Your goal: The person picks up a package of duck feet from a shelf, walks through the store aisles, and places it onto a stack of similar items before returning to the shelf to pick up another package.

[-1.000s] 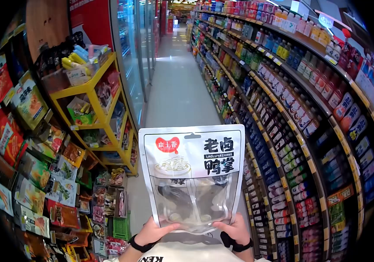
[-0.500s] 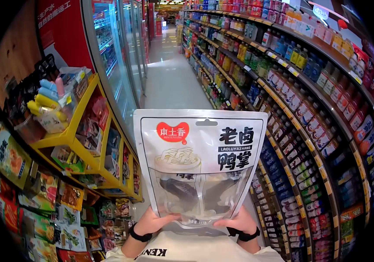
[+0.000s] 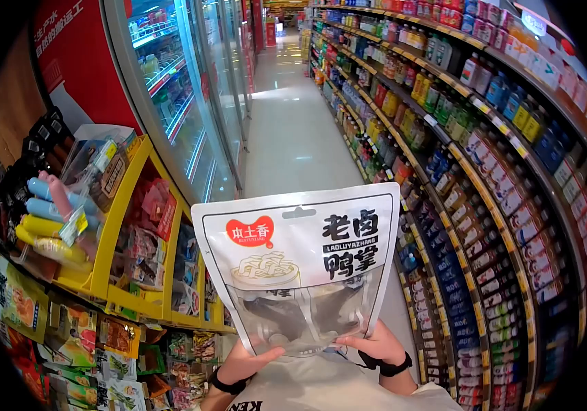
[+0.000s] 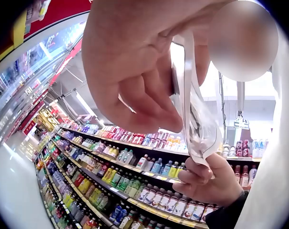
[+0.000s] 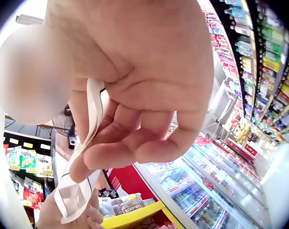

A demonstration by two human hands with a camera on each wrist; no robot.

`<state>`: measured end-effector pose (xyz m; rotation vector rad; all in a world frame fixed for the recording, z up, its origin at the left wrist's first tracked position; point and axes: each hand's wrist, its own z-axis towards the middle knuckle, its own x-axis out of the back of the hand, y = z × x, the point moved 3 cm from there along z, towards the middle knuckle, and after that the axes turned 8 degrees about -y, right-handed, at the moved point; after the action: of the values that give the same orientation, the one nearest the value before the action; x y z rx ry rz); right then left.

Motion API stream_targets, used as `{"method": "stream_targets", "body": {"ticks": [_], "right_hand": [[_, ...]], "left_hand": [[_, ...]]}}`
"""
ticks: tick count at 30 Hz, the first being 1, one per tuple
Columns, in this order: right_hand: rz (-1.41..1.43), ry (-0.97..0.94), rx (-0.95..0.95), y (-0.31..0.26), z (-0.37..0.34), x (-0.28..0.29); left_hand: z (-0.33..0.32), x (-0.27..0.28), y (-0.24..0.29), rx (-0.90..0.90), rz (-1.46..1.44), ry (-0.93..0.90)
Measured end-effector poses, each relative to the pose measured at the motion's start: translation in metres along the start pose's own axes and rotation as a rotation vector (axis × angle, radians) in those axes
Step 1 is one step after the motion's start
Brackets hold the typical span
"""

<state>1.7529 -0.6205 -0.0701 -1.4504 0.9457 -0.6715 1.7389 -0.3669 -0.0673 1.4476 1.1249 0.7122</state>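
Note:
Both hands hold up a snack pouch (image 3: 276, 236) in front of the body in the head view. Its white top carries a red heart logo, a drawn bowl and large black characters; the lower part is a clear window with dark shapes behind it. My left hand (image 3: 247, 359) pinches the bottom left corner, thumb in front. At the bottom right corner, my right hand (image 3: 380, 342) grips it the same way. The left wrist view shows the pouch (image 4: 194, 114) edge-on between thumb and curled fingers. In the right wrist view its edge (image 5: 92, 114) runs beside the right fingers.
A yellow rack (image 3: 112, 253) with snacks and blue and yellow tubes stands close on the left, above hanging snack packets (image 3: 74, 335). Glass-door coolers (image 3: 170, 89) line the aisle's left side. Long drink shelves (image 3: 458, 151) run along the right, with a pale floor (image 3: 293, 130) between.
The view has shifted, and the yellow rack now looks larger and nearer on the left. The pouch rose and grew larger, then sank slightly and moved left, tilting a little. Both hands keep their grip.

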Motion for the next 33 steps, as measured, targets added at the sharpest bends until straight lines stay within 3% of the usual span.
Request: {"method": "stream_targets", "body": {"ticks": [2,4,8,11,14,21,24,27,28,30,31,33], "right_hand": [[0.009,-0.03,0.039,-0.011,0.028,0.017],[0.015,-0.057,0.082,-0.015,0.053,0.043],[-0.311,-0.087,0.042,-0.038,0.092,0.11],[-0.417,-0.019,0.011,-0.073,0.116,0.15],[-0.511,-0.013,-0.032,-0.081,0.139,0.188],[-0.35,0.057,0.043,-0.078,0.179,0.245],[-0.193,0.112,-0.014,-0.082,0.201,0.259],[-0.356,0.191,0.079,-0.089,0.233,0.275],[-0.408,0.182,0.03,-0.079,0.245,0.285],[-0.3,0.209,0.086,-0.088,0.275,0.294],[-0.189,0.223,0.138,-0.092,0.29,0.296],[-0.159,0.198,0.069,-0.092,0.321,0.306]], "left_hand": [[0.028,0.004,0.003,0.045,-0.08,0.025],[0.06,0.007,0.014,-0.087,-0.033,0.112],[0.13,0.006,0.048,-0.011,0.103,0.145],[0.19,-0.005,0.066,-0.157,0.034,0.01],[0.236,-0.004,0.056,-0.158,-0.05,-0.007],[0.321,-0.004,0.063,0.021,-0.104,0.02],[0.36,0.007,0.074,-0.005,-0.01,-0.058],[0.404,0.026,0.078,0.035,-0.095,-0.135],[0.418,0.033,0.08,0.044,-0.133,-0.197],[0.444,0.05,0.089,0.056,-0.163,-0.266],[0.459,0.06,0.098,0.002,-0.027,-0.279],[0.487,0.082,0.116,-0.058,0.12,-0.295]]}}
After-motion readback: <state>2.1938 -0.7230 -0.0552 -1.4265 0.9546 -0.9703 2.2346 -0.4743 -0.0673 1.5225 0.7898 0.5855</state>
